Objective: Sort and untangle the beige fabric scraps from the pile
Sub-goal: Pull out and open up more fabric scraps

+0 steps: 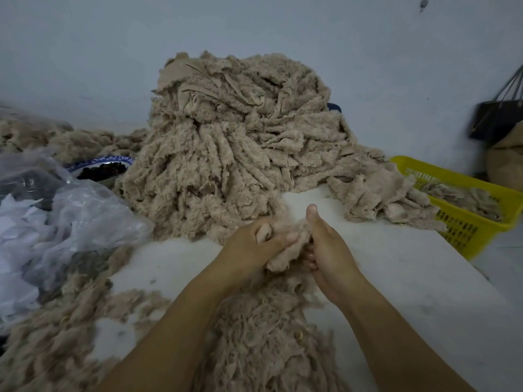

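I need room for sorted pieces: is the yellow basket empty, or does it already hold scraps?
Not empty: beige scraps lie inside the yellow basket, below its rim; how deep cannot be told.

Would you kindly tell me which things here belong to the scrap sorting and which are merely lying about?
Job: beige pile; scrap bunch gripped by left hand and right hand; loose scraps; yellow basket holding scraps.
Lying about: plastic bag; blue-rimmed bowl; dark bag.
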Motion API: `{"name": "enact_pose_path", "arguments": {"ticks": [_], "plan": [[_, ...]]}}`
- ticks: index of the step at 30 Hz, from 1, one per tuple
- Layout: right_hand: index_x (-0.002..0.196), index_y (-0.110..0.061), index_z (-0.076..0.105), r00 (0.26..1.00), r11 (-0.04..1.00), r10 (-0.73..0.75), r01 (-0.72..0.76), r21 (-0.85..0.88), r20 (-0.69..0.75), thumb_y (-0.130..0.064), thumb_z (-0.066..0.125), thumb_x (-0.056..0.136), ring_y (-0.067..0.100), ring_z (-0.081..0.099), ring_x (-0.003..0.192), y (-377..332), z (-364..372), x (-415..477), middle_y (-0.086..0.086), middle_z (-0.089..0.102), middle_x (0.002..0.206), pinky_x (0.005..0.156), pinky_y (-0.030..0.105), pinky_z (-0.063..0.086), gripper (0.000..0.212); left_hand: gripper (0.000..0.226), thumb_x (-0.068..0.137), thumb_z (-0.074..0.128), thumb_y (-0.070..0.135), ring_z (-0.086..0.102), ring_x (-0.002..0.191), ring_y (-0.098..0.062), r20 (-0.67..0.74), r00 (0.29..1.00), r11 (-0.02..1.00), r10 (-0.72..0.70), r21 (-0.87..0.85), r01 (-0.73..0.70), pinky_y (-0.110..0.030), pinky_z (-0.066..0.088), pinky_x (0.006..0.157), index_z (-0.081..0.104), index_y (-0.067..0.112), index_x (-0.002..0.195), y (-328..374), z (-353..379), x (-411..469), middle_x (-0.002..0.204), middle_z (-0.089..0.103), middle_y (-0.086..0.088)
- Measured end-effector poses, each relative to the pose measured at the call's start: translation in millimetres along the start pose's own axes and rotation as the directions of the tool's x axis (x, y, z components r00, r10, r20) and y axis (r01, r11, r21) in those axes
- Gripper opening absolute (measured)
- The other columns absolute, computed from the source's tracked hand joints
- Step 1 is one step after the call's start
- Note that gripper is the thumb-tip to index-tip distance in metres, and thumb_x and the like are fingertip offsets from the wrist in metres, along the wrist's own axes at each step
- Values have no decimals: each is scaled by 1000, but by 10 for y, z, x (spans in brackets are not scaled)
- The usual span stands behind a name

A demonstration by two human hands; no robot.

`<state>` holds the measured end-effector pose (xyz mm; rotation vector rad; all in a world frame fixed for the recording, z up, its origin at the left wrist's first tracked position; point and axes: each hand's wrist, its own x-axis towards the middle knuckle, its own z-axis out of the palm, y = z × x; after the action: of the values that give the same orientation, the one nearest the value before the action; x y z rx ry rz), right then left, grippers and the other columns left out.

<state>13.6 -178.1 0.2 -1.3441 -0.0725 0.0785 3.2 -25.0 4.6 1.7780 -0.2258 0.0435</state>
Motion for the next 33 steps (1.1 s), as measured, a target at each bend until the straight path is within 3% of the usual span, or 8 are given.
{"name": "enact_pose_path", "arguments": {"ticks": [3, 8, 13, 17, 20, 26, 29, 33], "plan": [[61, -24, 39, 995, 998, -49, 53, 41, -92, -47, 42, 103, 5, 23, 38, 12, -17, 33, -11, 28, 46, 36, 17, 23, 48, 45, 73, 72, 51, 42, 42, -7, -130, 985, 944, -115, -324, 68, -17, 35, 40, 59, 8, 79, 42, -42, 35, 53, 47, 7], [58, -20, 32, 961, 958, -34, 109, 265, -273, -34, 37, 108, 9, 20, 40, -110, -242, 93, -5, 25, 50, 37, 22, 21, 52, 41, 94, 59, 34, 62, 45, -4, -95, 959, 506, -266, -861, 55, -16, 49, 42, 78, 20, 61, 47, -378, 60, 55, 65, 8], [80, -30, 61, 994, 935, -98, 109, -336, 51, -49, 62, 86, 0, 60, 69, -44, -163, -5, -14, 64, 79, 61, 17, 44, 20, 37, 95, 59, 46, 67, 62, -13, -131, 909, 459, -395, -886, 72, -27, 59, 58, 72, 15, 80, 15, -347, 77, 70, 67, -1], [100, -42, 62, 962, 870, -24, 153, -468, 271, -66, 67, 78, -6, 62, 91, 116, 97, -60, -21, 66, 99, 70, 10, 48, 33, 35, 85, 70, 44, 68, 74, -26, -98, 926, 696, -365, -689, 202, -34, 56, 63, 72, 10, 89, 23, -133, 54, 82, 69, -12], [108, -13, 60, 978, 886, 36, 63, -459, 205, -16, 54, 101, -8, 61, 80, 140, 173, -42, 0, 61, 91, 82, 17, 48, 10, 28, 77, 65, 55, 71, 75, -13, -66, 962, 900, -265, -375, 222, -26, 51, 61, 77, 30, 80, 17, 102, 40, 88, 75, -4], [79, -18, 67, 997, 999, -2, -2, 54, 82, -21, 49, 103, 8, 59, 55, -8, -21, -28, 1, 64, 64, 45, 17, 45, 30, 58, 87, 47, 71, 71, 102, -20, -20, 970, 820, -240, -539, 192, -30, 54, 77, 74, 23, 104, -16, 74, 60, 107, 75, -5], [112, -13, 61, 983, 764, 0, 119, 634, -184, -37, 50, 100, 13, 71, 89, -164, -285, 148, 3, 72, 99, 67, 18, 54, 29, 28, 96, 48, 49, 62, 101, -18, -248, 960, 990, -130, 30, 141, -28, 45, 73, 65, 32, 82, -161, 53, 106, 102, 63, 7], [113, -7, 58, 957, 909, 171, -61, 413, -236, -44, 51, 99, 17, 70, 93, 73, -307, 186, 9, 65, 111, 71, 24, 55, 39, 36, 96, 52, 50, 39, 120, -21, 7, 988, 730, -154, 674, 109, -33, 39, 98, 55, 22, 119, -349, 161, 116, 115, 42, 4]]}}
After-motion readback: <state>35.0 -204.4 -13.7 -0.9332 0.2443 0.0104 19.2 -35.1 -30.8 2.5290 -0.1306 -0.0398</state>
